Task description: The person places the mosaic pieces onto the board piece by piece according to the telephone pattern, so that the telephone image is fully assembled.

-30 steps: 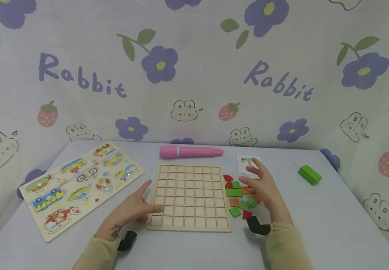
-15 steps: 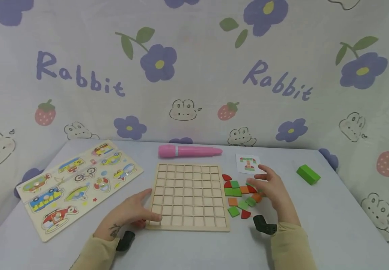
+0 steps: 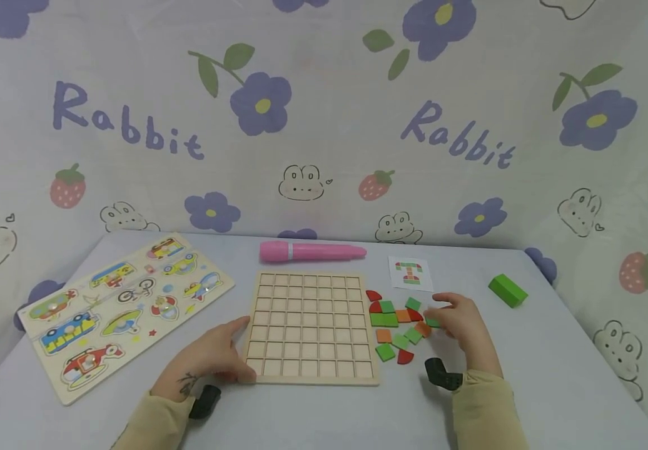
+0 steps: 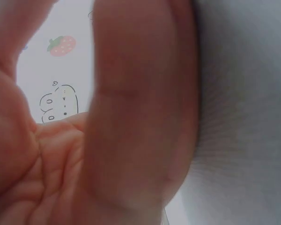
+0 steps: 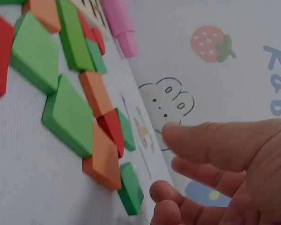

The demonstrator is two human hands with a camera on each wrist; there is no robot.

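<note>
My left hand [image 3: 211, 353] rests along the left edge of a wooden grid board [image 3: 309, 378], thumb at its near-left corner and index finger farther up the side. The board's square cells hold no pieces. My right hand [image 3: 465, 322] hovers at the right side of a loose group of flat wooden pieces, thumb and fingers apart. Closest to its fingertips lies a green piece [image 5: 131, 190]. Green diamonds [image 5: 68, 117], orange squares [image 3: 384, 336] and red rounded pieces [image 3: 405, 357] make up the group. In the left wrist view, that hand's fingers fill most of the picture.
A white card [image 3: 410, 275] with a coloured pattern lies behind the pieces. A pink pen-shaped toy [image 3: 313, 252] is beyond the board. On the left lies a vehicle puzzle board [image 3: 127, 319]. A green block [image 3: 508, 290] sits at the far right.
My right hand has moved right and lower, uncovering the card and several pieces. My left thumb has slid from over the board's cells to its near-left corner.
</note>
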